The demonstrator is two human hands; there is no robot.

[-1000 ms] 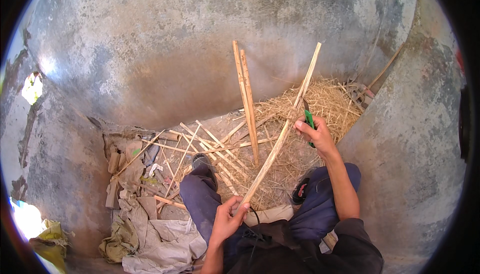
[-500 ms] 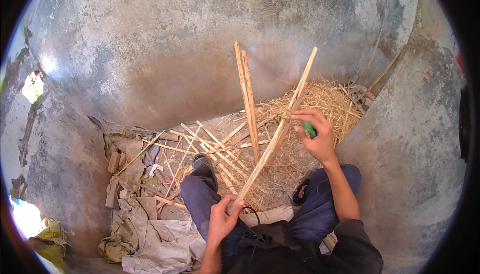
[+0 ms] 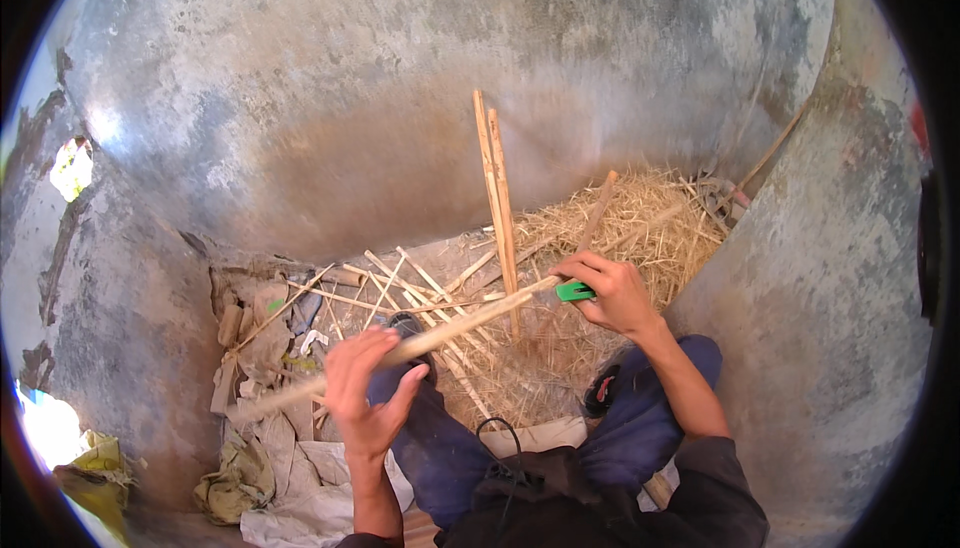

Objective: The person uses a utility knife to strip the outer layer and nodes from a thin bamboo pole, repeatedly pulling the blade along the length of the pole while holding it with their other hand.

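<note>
A long pale split stick point(image 3: 465, 326) slants across in front of my knees, its lower-left end blurred by motion. Near its upper-right end, my right hand point(image 3: 615, 296) is closed, pinching the stick with thumb and fingers. A small bright green object point(image 3: 574, 292), like a tool handle, sits in the same hand; its kind is not clear. My left hand point(image 3: 362, 393) is over the left part of the stick, thumb apart from the fingers, which are loosely bent and not gripping. The stick passes behind those fingers.
Two sticks point(image 3: 497, 188) stand upright near the curved grey wall point(image 3: 400, 98). Another stick point(image 3: 600, 206) leans over the straw heap point(image 3: 650, 223). Several thin sticks point(image 3: 385, 288) lie crossed on the floor. Crumpled sacks point(image 3: 290, 473) and debris lie at the left.
The stick has swung from steep to nearly level, its lower end moving left. My left hand has moved up and left and loosened. My right hand has shifted slightly left and down.
</note>
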